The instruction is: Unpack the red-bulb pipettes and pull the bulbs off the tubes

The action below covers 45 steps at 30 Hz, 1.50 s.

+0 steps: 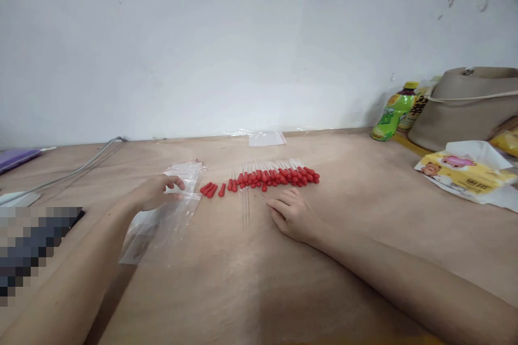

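Note:
A row of droppers with red rubber bulbs (279, 176) and thin clear tubes lies across the middle of the table, tubes pointing toward the wall. Left of the row are several loose red bulbs (209, 190). Below the row lie a few bare thin glass tubes (245, 207). My right hand (292, 215) rests just right of these tubes, thumb and forefinger pinched on what looks like another thin glass tube, mostly hidden. Over the clear zip bags (188, 207) is my left hand (159, 192), fingers apart and curved, holding nothing I can see.
Against the wall lies another clear bag (267, 139). A green drink bottle (394, 111) and a beige bucket-like container (465, 108) stand at the back right, behind a yellow tissue pack (465, 172). On the left are a grey cable (87, 163) and a purple packet (20, 159).

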Motion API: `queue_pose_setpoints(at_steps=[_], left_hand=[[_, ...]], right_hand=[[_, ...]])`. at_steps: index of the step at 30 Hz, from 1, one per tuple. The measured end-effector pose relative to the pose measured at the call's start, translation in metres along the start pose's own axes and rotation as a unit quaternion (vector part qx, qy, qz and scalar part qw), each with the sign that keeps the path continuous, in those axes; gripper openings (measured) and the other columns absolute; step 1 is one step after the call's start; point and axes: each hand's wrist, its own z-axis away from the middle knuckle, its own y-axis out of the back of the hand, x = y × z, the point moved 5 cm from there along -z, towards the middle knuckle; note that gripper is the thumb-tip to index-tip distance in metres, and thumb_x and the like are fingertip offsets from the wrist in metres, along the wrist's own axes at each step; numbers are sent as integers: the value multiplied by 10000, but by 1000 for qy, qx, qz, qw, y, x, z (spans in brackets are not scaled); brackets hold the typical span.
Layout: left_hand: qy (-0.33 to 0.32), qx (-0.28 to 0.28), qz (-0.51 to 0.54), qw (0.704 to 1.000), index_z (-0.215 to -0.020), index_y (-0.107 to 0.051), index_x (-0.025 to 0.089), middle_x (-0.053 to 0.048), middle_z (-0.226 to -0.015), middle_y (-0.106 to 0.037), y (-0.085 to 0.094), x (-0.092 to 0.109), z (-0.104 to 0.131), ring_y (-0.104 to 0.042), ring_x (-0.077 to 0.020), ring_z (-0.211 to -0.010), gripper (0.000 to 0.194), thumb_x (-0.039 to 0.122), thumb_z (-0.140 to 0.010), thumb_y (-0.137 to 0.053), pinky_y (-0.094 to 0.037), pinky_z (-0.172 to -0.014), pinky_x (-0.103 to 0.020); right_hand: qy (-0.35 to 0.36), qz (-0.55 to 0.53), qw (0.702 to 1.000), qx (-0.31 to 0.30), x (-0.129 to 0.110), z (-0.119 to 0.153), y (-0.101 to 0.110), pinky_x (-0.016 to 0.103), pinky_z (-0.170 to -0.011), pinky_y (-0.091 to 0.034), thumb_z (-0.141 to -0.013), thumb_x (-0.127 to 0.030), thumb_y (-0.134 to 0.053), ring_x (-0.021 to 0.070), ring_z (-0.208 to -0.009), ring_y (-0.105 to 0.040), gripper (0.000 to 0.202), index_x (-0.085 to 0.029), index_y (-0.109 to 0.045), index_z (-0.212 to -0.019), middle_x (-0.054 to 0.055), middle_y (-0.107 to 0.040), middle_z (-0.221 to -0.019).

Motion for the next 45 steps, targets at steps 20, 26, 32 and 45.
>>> queue_pose_setpoints(at_steps=[20, 26, 32, 45], left_hand=[[-53, 204, -1, 977, -881, -554, 168, -55, -881, -567, 13, 48, 3, -536, -190, -814, 327, 470, -773, -492, -418, -731, -292], [-225, 182, -26, 957, -975, -582, 192, -65, -955, -600, -35, 114, 4, -535, -216, -918, 247, 352, -836, -454, -403, -824, -350], [-230, 219, -27, 948, -1071, -576, 207, -51, -1037, -622, -53, 112, -1, -533, -210, -977, 266, 288, -868, -425, -388, -875, -375], [-220, 327, -14, 919, -843, -640, 192, -18, -804, -681, -48, 116, 1, -607, -170, -761, 172, 218, -831, -471, -388, -891, -387]], right_hand=[[-62, -68, 993, -73, -12, -24, -29, 279, -677, -376, -791, -352, -532, 125, -602, -463, 242, -146, -561, -667, 17, -510, -615], [-45, -126, 989, -68, -16, -22, -26, 284, -710, -405, -777, -357, -565, 140, -662, -503, 218, -143, -597, -798, 26, -533, -655], [8, -182, 978, -98, -20, -22, -28, 299, -737, -439, -769, -333, -577, 170, -781, -514, 309, -135, -588, -1006, 68, -567, -806], [37, -174, 977, -120, -23, -23, -25, 330, -764, -433, -787, -365, -556, 176, -816, -481, 347, -131, -585, -1041, 82, -551, -859]])
